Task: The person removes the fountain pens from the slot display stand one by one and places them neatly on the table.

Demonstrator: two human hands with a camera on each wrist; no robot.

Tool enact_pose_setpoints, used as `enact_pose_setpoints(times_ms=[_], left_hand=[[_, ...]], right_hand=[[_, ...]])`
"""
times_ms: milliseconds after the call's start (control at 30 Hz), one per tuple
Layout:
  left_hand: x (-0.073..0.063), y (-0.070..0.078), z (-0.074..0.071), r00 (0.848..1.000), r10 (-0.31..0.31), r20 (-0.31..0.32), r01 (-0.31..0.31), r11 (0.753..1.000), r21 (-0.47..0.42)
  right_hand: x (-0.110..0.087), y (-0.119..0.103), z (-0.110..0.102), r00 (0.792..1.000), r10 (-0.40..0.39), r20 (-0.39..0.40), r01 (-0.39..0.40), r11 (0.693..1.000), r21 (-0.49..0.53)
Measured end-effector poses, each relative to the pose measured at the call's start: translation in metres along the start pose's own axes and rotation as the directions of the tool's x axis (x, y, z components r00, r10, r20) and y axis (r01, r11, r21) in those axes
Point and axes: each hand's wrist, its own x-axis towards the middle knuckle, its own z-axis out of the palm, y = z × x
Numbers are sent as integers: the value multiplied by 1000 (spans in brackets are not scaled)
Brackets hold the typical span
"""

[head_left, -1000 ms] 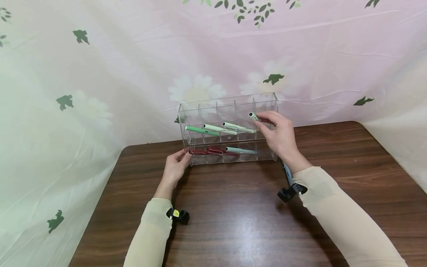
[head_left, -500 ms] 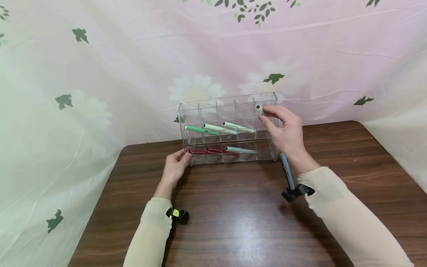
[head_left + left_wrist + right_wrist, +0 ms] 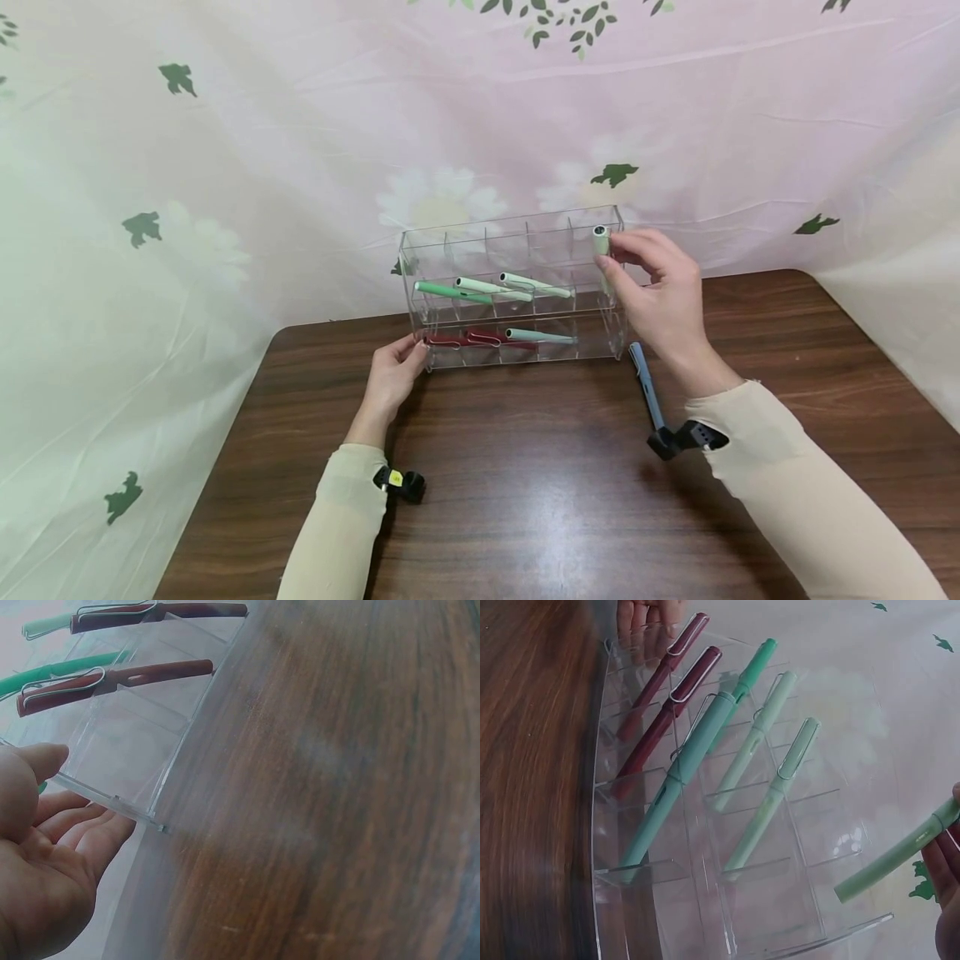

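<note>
A clear acrylic pen rack stands at the back of the table. My left hand holds its left end, thumb and fingers on either side of the side panel in the left wrist view. With thumb and fingers my right hand pinches a pale green pen above the rack's right end, apart from the other pens. The upper tier bears a bright green pen and two pale green pens. Two dark red pens and a light blue-green pen lie in the lower tier.
A blue pen lies on the brown wooden table, right of the rack and near the right wrist's camera. Behind the table hangs a pale floral cloth. The rack's thin dividers separate its slots.
My right hand has moved right and slightly up with the pale green pen, which has turned more upright. More of the blue pen shows on the table. The left hand stays put.
</note>
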Motion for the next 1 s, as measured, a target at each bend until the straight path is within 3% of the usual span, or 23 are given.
enact_pose_setpoints(times_ms=[267, 500, 767, 1000], left_hand=[[2, 1, -1, 1000, 3, 7, -3, 1000, -2], [1, 1, 0, 1000, -10, 3, 10, 1000, 0], [0, 1, 1, 1000, -5, 0, 5, 1000, -4], [0, 2, 0, 1000, -5, 10, 5, 1000, -4]], right_hand=[[-8, 3, -9, 999, 49, 8, -48, 997, -58], [-14, 2, -17, 999, 43, 17, -41, 993, -107], [-26, 8, -26, 998, 69, 6, -68, 994, -87], [-34, 14, -34, 995, 100, 8, -98, 986, -134]])
